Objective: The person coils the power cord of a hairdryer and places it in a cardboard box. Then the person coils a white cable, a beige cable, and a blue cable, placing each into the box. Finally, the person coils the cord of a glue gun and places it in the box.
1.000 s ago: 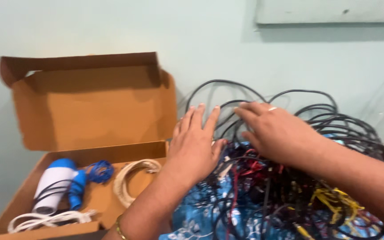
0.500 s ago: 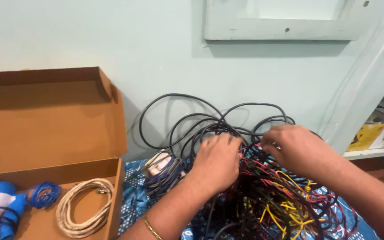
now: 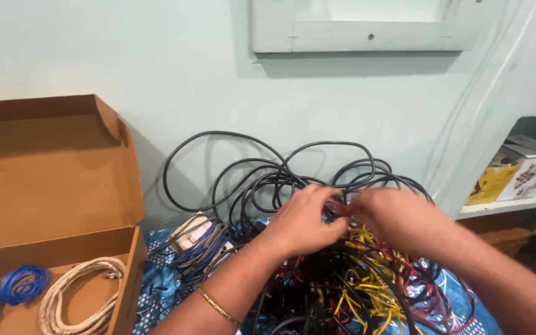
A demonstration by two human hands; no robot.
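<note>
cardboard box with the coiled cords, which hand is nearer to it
Left. The left hand is in the tangled cables right of the cardboard box; the right hand is farther right.

Worktop is covered by a blue patterned cloth [image 3: 156, 248]. On it: big tangle of black, red and yellow cables [image 3: 342, 285], loops leaning on the wall; a grey-and-blue cable bundle [image 3: 203, 245] at its left edge; an open cardboard box [image 3: 57, 186] far left.
</note>
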